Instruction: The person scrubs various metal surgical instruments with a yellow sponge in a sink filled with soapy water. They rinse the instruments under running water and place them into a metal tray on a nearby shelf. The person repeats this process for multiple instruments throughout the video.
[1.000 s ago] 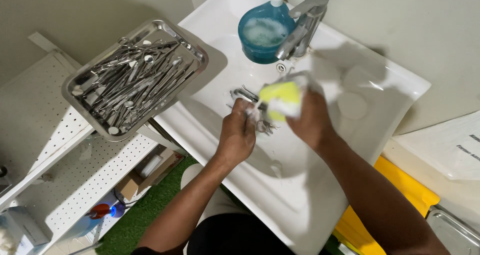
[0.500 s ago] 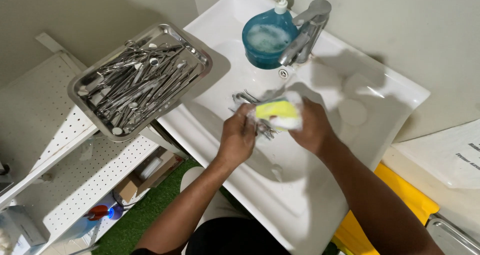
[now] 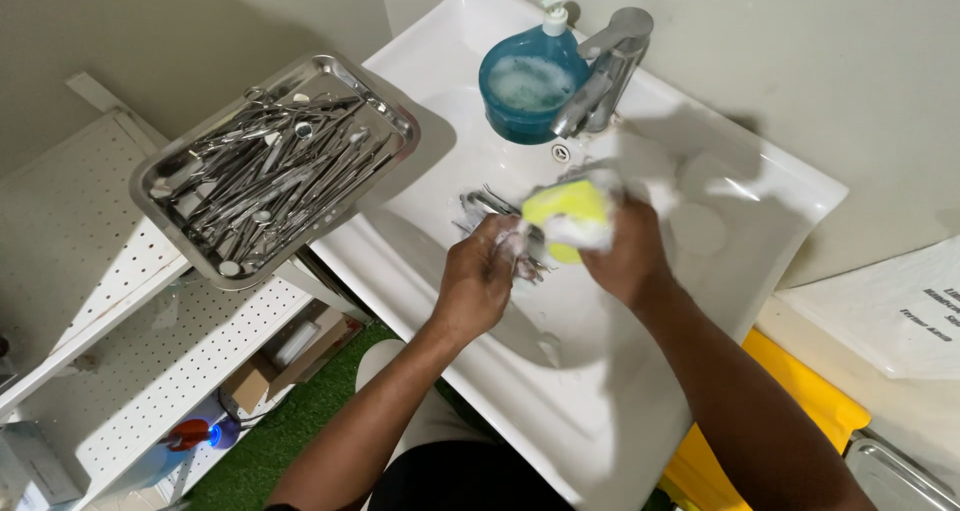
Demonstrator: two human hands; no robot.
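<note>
Over the sink [image 3: 700, 301] we grip metal instruments [image 3: 500, 233] in our left hand [image 3: 478, 281] — right hand [image 3: 625, 256] clutches the yellow sponge [image 3: 566, 206] just beside, touching them

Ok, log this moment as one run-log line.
left hand: gripping metal instruments over sink | right hand: yellow sponge pressed on them | steel tray: more instruments, at sink's left

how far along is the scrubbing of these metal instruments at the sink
Done: cannot tell; nothing marks cleaned pieces. In hand: the left hand holds a few metal instruments over the white sink while the right hand rubs a yellow sponge on them. Left: probably the full steel tray.
</note>
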